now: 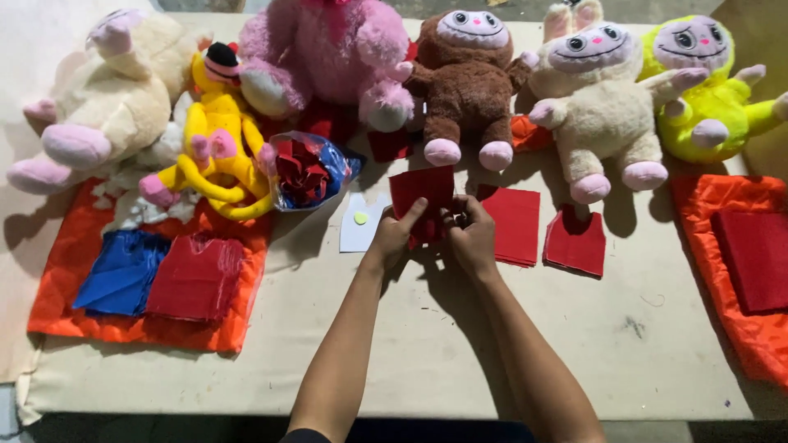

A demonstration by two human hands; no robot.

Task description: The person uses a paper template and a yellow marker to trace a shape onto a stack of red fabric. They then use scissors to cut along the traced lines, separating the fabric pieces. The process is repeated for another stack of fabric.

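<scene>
Both hands grip one red felt piece [423,197], held just above the table [460,344] in front of the brown plush toy [468,82]. Left hand [394,234] pinches its lower left edge; right hand [469,234] pinches the lower right. I judge an even, taut pull keeps it flat.
</scene>
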